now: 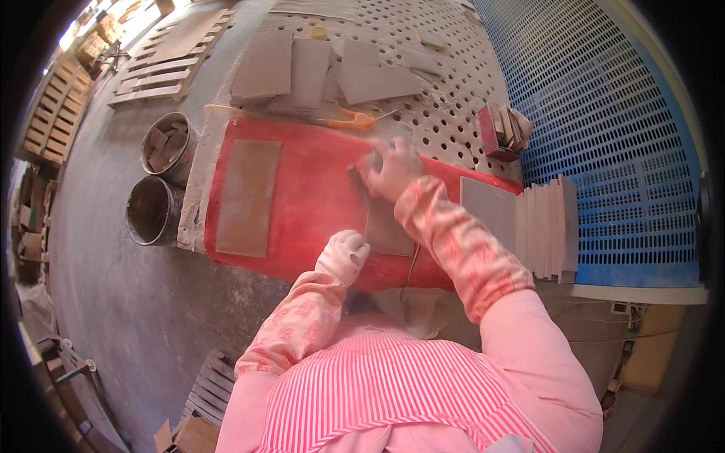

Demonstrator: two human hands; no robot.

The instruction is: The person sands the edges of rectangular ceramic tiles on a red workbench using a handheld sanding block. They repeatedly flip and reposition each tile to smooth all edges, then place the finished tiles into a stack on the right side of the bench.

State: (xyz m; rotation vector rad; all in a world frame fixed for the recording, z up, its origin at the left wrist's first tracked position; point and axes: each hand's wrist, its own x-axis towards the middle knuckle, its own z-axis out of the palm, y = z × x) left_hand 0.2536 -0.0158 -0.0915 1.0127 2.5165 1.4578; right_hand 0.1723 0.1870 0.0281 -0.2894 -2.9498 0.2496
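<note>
A flat grey-brown tile (390, 235) lies on the red cloth (317, 170) in front of me. My right hand (394, 170), bare and blurred by motion, is over its far part. Its fingers are closed round a small dark block-like tool (358, 178), whose kind I cannot make out. In a white glove, my left hand (344, 254) is curled beside the tile's near left edge. What its fingers grip, if anything, is hidden. Another tile (248, 198) rests at the cloth's left end.
Stacked tiles (260, 68) and an orange-handled tool (353, 119) lie beyond the cloth on the perforated table (453, 98). At right, a tile row (540, 230) and a red box (504, 132) stand near a blue slatted panel (604, 128). Two buckets (155, 211) stand left.
</note>
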